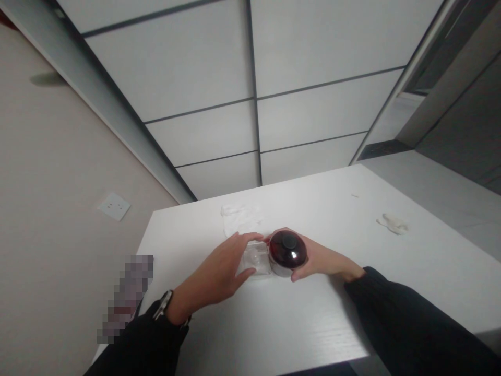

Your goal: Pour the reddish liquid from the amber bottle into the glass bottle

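Note:
A round, pale-bodied container with a glossy dark red domed lid and a black disc on top stands on the white table. My right hand is wrapped round its right side. Against its left side lies a small clear plastic box, with a rounded bulge showing in it. My left hand curves round that box, thumb on the near side and fingers on the far side. The fingertips of both hands come close together behind the container.
A thin, clear plastic sheet or bag lies beyond my hands. On the right are a crumpled whitish scrap and a tiny strip. White panelled doors rise behind the table, with a wall socket at the left.

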Available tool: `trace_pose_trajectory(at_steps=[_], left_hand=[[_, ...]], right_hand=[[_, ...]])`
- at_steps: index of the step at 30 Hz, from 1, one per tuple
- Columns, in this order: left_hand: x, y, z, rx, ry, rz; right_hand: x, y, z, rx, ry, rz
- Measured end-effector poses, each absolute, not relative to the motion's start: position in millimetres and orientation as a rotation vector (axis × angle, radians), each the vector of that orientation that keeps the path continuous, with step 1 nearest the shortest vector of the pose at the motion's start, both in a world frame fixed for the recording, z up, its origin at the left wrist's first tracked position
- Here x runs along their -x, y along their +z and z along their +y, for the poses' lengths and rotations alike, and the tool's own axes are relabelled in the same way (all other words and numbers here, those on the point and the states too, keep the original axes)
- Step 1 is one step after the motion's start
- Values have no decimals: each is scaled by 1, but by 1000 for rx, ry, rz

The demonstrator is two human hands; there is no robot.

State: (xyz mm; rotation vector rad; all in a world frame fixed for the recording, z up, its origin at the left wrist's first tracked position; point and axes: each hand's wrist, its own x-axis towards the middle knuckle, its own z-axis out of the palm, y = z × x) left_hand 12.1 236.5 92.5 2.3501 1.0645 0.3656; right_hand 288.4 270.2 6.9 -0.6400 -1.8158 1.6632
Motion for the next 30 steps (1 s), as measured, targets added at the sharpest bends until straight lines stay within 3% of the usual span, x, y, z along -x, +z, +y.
trace_pose_trajectory(at_steps=[6, 11, 30], left_hand=[[-11, 92, 238, -2326, 402, 1219], [-13, 93, 233, -2392, 327, 989], [-14, 96, 230, -2490, 297, 1110]], right_hand=[[-290, 7, 271, 647, 1690, -1798], [-290, 4, 271, 640, 1655, -1802], [-291, 4, 272, 605, 1695, -1795]])
